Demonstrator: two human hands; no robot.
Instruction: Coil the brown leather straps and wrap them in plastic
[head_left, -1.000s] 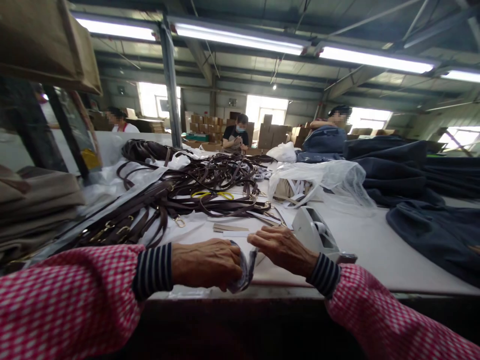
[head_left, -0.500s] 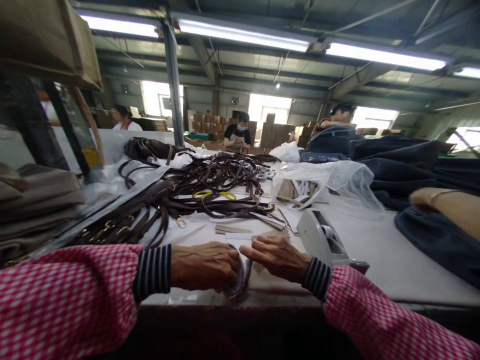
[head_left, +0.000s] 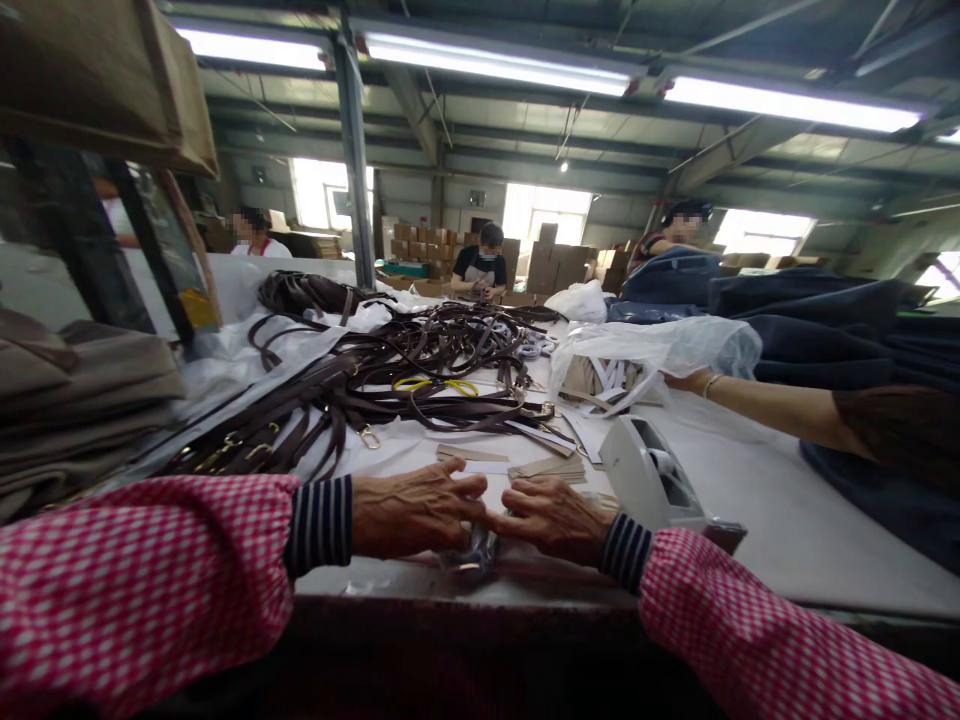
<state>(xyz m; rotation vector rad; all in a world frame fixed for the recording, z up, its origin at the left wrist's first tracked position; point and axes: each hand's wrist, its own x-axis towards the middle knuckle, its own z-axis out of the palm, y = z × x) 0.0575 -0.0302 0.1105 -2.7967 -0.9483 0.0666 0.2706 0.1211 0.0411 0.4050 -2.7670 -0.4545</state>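
Note:
At the front edge of the table my left hand point(head_left: 420, 512) curls its fingers over a small coiled dark bundle in clear plastic point(head_left: 472, 560). Its index finger sticks out toward the right. My right hand point(head_left: 556, 518) meets it from the other side, fingers bent and tips at the bundle's upper end. The two hands nearly touch and hide the upper part of the bundle; exactly what is inside the plastic is hard to make out. Just beyond the hands lie flat beige strips point(head_left: 551, 470). A grey tape dispenser point(head_left: 649, 475) stands right of my right hand.
Dark brown straps with metal clips point(head_left: 420, 410) heap across the table's middle and left. A clear plastic bag point(head_left: 667, 350) holds more strips; a co-worker's arm point(head_left: 780, 403) reaches to it. Dark blue fabric point(head_left: 817, 340) is piled right, brown fabric point(head_left: 82, 390) left.
My right hand has come in to the bundle, its fingers bending. The bundle sits lower and flatter under both hands. The co-worker's arm has stretched from the right to the plastic bag.

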